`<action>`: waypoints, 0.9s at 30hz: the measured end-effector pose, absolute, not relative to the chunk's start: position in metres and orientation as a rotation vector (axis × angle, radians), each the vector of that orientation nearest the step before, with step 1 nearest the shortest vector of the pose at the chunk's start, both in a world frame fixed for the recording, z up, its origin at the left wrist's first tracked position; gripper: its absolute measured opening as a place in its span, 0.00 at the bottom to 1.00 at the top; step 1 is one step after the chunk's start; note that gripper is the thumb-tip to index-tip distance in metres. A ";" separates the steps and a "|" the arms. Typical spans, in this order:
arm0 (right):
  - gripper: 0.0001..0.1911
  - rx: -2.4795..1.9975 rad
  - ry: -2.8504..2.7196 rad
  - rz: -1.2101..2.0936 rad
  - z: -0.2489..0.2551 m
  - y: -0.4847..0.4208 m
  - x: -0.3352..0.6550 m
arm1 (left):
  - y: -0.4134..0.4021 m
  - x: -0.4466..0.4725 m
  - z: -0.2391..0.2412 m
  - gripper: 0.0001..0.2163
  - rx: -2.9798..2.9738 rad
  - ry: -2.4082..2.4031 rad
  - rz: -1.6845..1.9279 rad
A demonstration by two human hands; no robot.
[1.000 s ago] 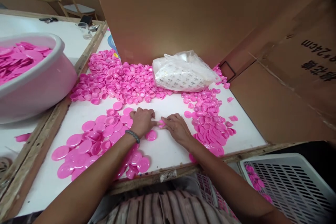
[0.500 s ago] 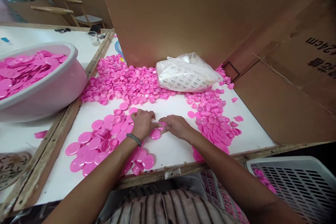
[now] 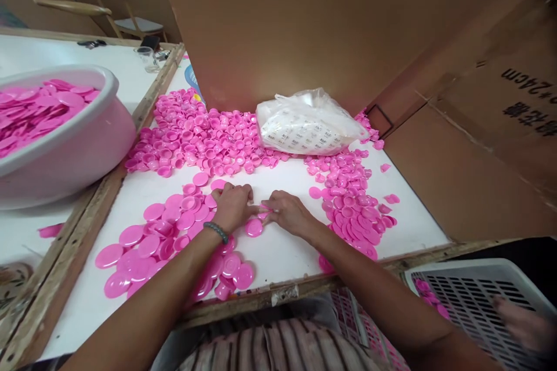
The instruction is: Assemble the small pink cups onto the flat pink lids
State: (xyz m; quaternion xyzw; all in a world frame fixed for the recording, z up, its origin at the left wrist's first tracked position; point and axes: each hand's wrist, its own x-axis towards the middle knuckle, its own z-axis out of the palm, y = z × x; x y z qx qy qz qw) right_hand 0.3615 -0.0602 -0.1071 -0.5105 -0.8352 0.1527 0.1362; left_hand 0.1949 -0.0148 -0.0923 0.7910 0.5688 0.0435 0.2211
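Note:
My left hand (image 3: 232, 207), with a beaded bracelet on its wrist, and my right hand (image 3: 290, 213) meet over the white tabletop. Fingers of both close on a small pink plastic piece (image 3: 263, 212), mostly covered, so its shape is unclear. Just below it, a round pink disc (image 3: 254, 228) lies on the table. Under and left of my left forearm spread loose pink discs (image 3: 138, 266) with a few small cups among them. Beyond my right hand is a pile of overlapping pink discs and little cups (image 3: 354, 220).
Tiny pink cups (image 3: 195, 136) heap along the back, beside a white plastic bag (image 3: 308, 124) against a cardboard wall (image 3: 304, 29). A pink tub (image 3: 65, 151) of discs stands left. At lower right, a blurred hand or foot shows by a white basket (image 3: 470, 269).
Both hands stay together at the small pink piece, with slight finger movement. The view has shifted a little. A blurred hand or foot has appeared at the basket.

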 end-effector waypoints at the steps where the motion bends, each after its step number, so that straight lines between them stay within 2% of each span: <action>1: 0.08 -1.510 -2.372 0.442 -0.108 -0.062 0.361 | -0.017 0.194 -0.092 0.19 2.173 1.568 0.146; 8: 0.11 -1.584 -2.180 0.411 -0.114 -0.072 0.353 | -0.018 0.193 -0.094 0.20 2.115 1.628 0.080; 13: 0.08 -1.607 -2.189 0.356 -0.113 -0.080 0.352 | -0.013 0.196 -0.087 0.19 2.105 1.604 -0.051; 16: 0.09 -1.673 -2.137 0.232 -0.111 -0.087 0.370 | -0.021 0.198 -0.085 0.18 2.185 1.564 0.080; 20: 0.14 -2.064 -1.944 -0.082 -0.108 -0.087 0.411 | -0.040 0.207 -0.088 0.18 2.462 1.290 0.430; 24: 0.16 -2.208 -2.066 -0.017 -0.110 -0.080 0.423 | -0.048 0.213 -0.096 0.06 2.551 1.166 0.458; 27: 0.22 -2.076 -2.153 -0.029 -0.112 -0.071 0.424 | -0.048 0.206 -0.099 0.07 2.515 1.360 0.442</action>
